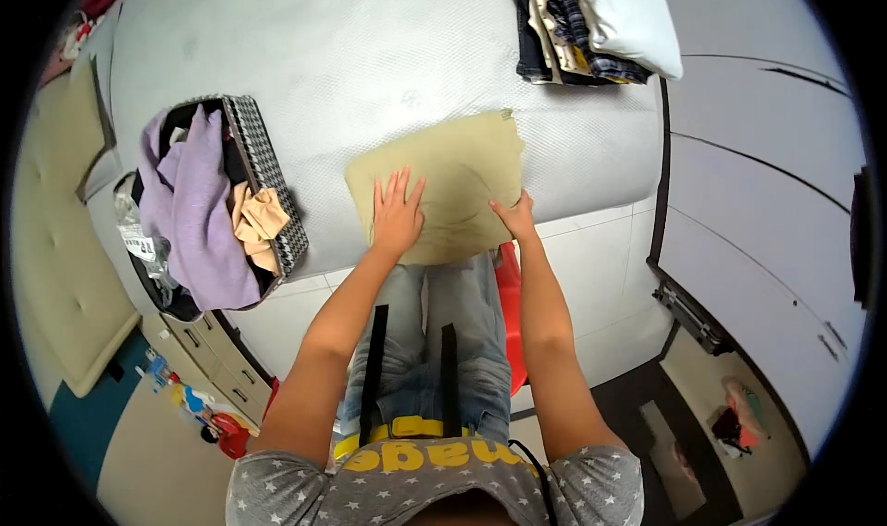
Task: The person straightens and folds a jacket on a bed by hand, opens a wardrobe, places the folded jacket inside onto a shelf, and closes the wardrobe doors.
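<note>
A folded olive-khaki piece of cloth [453,170] lies on the near edge of the white mattress, in front of my lap. Its exact kind does not show. My left hand [397,219] rests palm down on its left part, fingers stretched out and slightly apart. At the cloth's lower right edge is my right hand [517,217], its thumb on top and its other fingers partly hidden at the side, gripping the edge. Soft creases run across the cloth between both hands.
To the left stands an open houndstooth case [268,165] holding a lilac garment [196,212] and a peach cloth [257,214]. Folded clothes [564,36] and a white pillow-like item [628,18] are at the back right. White cabinets [748,156] line the right; a red stool [510,323] is below me.
</note>
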Action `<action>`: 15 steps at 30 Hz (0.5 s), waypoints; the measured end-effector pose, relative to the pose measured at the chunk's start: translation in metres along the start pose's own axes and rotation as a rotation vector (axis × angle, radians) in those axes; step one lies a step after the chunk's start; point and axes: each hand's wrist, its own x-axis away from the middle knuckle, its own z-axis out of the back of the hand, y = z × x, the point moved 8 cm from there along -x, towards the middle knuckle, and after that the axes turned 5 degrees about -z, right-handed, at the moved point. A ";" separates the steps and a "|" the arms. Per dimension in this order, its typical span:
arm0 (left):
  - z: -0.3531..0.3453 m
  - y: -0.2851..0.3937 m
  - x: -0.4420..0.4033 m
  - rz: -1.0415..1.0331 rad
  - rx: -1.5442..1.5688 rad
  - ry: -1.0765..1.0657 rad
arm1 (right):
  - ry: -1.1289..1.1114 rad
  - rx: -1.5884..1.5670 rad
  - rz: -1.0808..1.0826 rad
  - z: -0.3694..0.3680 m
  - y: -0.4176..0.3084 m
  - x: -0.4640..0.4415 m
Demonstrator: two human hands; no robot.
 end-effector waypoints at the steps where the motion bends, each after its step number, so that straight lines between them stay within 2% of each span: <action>1: 0.009 -0.001 0.007 0.013 0.038 -0.025 | 0.013 -0.017 0.005 0.003 -0.004 0.007; 2: 0.021 0.001 0.015 -0.005 0.024 -0.014 | -0.177 -0.316 -0.085 -0.009 -0.004 0.012; 3: 0.028 -0.006 0.026 0.088 0.069 -0.027 | -0.372 -0.613 -0.167 -0.019 -0.013 0.023; 5: 0.032 -0.023 0.048 0.220 0.120 -0.063 | -0.401 -0.605 -0.186 -0.010 -0.033 0.045; 6: 0.041 -0.026 0.054 0.196 0.111 -0.045 | -0.436 -0.580 -0.224 -0.006 -0.042 0.062; 7: 0.049 -0.030 0.058 0.243 0.182 -0.063 | -0.415 -0.594 -0.198 0.004 -0.055 0.077; 8: 0.057 -0.031 0.060 0.285 0.256 -0.081 | -0.303 -0.539 -0.091 0.021 -0.071 0.092; 10: 0.112 -0.004 0.049 0.220 0.267 -0.058 | -0.151 -0.497 0.039 0.054 -0.099 0.129; 12: 0.196 0.062 0.035 -0.097 0.197 0.061 | 0.056 -0.224 0.299 0.098 -0.133 0.178; 13: 0.231 0.104 0.030 -0.252 0.103 0.053 | 0.100 -0.236 0.307 0.123 -0.149 0.207; 14: 0.265 0.139 0.025 -0.298 0.103 0.069 | 0.200 -0.017 0.393 0.153 -0.174 0.246; 15: 0.289 0.192 0.027 -0.567 0.043 0.020 | 0.294 0.208 0.453 0.175 -0.191 0.279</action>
